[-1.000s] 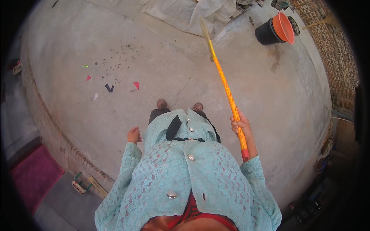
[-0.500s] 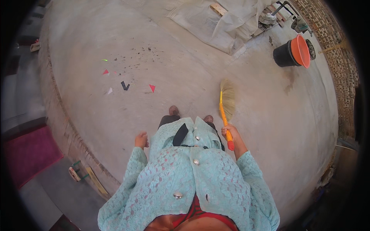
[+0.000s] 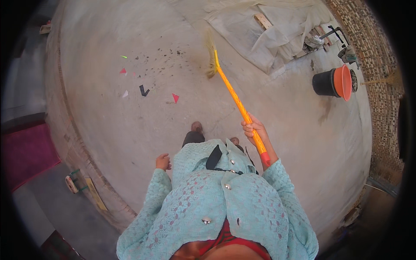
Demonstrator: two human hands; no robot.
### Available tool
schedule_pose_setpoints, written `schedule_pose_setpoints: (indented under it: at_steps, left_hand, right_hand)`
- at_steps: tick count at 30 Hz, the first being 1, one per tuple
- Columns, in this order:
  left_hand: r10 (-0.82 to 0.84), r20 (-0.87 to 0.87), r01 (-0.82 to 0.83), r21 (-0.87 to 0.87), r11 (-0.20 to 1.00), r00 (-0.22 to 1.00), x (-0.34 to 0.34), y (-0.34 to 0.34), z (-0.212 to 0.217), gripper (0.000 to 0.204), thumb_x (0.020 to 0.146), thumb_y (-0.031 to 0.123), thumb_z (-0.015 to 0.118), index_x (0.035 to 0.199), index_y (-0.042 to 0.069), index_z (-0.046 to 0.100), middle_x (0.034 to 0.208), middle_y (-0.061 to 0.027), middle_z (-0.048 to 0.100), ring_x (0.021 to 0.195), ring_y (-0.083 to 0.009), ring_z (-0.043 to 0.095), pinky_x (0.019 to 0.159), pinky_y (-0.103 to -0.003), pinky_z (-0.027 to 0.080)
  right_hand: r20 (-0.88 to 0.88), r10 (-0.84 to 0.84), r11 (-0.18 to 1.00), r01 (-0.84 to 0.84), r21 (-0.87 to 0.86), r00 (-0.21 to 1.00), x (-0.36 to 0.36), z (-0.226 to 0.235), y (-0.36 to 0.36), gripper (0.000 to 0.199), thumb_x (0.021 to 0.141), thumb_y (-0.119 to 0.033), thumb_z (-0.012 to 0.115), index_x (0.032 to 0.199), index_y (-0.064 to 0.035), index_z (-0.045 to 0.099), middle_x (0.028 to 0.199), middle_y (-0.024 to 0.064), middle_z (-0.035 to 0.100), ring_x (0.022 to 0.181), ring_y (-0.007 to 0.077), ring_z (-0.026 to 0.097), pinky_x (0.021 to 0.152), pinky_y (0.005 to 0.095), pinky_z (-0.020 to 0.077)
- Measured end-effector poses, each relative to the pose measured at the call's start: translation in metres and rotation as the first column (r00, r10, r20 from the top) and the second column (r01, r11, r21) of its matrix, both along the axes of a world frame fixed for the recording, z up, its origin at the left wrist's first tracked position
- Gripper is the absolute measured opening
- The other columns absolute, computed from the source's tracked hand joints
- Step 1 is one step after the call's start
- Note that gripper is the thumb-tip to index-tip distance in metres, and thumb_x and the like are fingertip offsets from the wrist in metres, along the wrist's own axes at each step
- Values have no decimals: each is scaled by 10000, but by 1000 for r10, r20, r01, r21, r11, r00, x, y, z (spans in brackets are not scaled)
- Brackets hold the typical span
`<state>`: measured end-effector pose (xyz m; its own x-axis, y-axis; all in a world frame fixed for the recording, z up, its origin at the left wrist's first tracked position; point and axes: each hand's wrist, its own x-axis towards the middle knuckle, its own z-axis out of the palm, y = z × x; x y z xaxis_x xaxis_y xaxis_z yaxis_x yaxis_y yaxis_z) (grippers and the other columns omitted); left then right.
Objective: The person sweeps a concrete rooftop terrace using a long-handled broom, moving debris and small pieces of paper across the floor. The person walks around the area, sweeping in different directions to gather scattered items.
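My right hand point(image 3: 255, 130) is wrapped round the orange-and-yellow handle of a broom point(image 3: 234, 96). The red butt end points back toward my wrist, and the pale straw bristles reach out ahead and to the left, near the floor; whether they touch it I cannot tell. My left hand point(image 3: 163, 161) hangs beside my hip with its fingers loosely curled and apart, holding nothing. On the concrete left of the broom lie dark crumbs point(image 3: 167, 63), a red scrap point(image 3: 175, 98), another red scrap point(image 3: 123, 71), a black strip point(image 3: 144, 90), a white scrap point(image 3: 125, 93) and a green bit point(image 3: 124, 56).
A black bucket point(image 3: 323, 83) and an orange basin point(image 3: 342, 82) stand at the right by a brick wall point(image 3: 383, 73). Plastic sheeting point(image 3: 255, 45) with a wooden block on it lies at the far right. A raised edge runs along the left, beyond it a small stool point(image 3: 72, 184).
The broom has swung out and to the left, its bristles now beyond my feet and nearer the scraps. My right hand has moved forward, and my left hand has shifted slightly.
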<state>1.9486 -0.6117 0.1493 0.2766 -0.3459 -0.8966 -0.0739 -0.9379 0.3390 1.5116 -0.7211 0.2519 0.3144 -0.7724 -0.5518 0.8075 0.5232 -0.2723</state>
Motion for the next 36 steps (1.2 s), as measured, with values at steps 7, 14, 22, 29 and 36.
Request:
schedule_pose_setpoints:
  at_steps: [7, 14, 22, 29, 36]
  left_hand:
    - [-47, -26, 50, 113, 992, 999, 5, -23, -34, 340, 748, 119, 484, 1084, 78, 513, 654, -59, 510, 431, -151, 491, 377, -288, 449]
    - [-161, 41, 161, 3, 987, 986, -38, -88, -29, 335, 758, 123, 465, 1086, 72, 508, 668, -59, 508, 422, -141, 484, 362, -278, 442]
    - [-296, 106, 290, 67, 955, 949, -87, -50, 8, 308, 733, 105, 479, 1029, 52, 544, 631, -57, 524, 435, -151, 501, 374, -293, 451]
    - [-304, 178, 299, 56, 953, 936, -118, -28, 39, 313, 730, 120, 492, 1028, 42, 550, 634, -57, 543, 480, -140, 522, 397, -276, 450]
    - [-67, 140, 60, 55, 997, 988, -156, -29, 52, 315, 744, 117, 487, 1047, 46, 539, 650, -48, 525, 455, -122, 485, 393, -259, 427]
  right_hand:
    - [-426, -124, 981, 176, 86, 896, -52, 71, 47, 653, 688, 67, 462, 1280, -150, 292, 832, 111, 429, 496, 52, 372, 383, 142, 357]
    - [-452, -463, 828, 554, 86, 763, -141, 52, 116, 537, 706, 72, 446, 1191, -109, 303, 786, 93, 429, 494, 59, 374, 401, 152, 361]
    - [-439, -571, 682, 698, 217, 694, -348, -65, 122, 214, 732, 54, 455, 877, -63, 350, 636, 53, 408, 483, 73, 393, 412, 150, 370]
    - [-500, -251, 812, 462, 358, 829, -388, -129, 32, 214, 726, 40, 443, 865, -76, 329, 596, 40, 406, 460, 90, 412, 391, 191, 388]
    - [-557, 318, 840, 44, 541, 767, -279, -108, -23, 406, 690, 64, 442, 1030, -99, 294, 598, 32, 393, 433, 106, 404, 365, 218, 384]
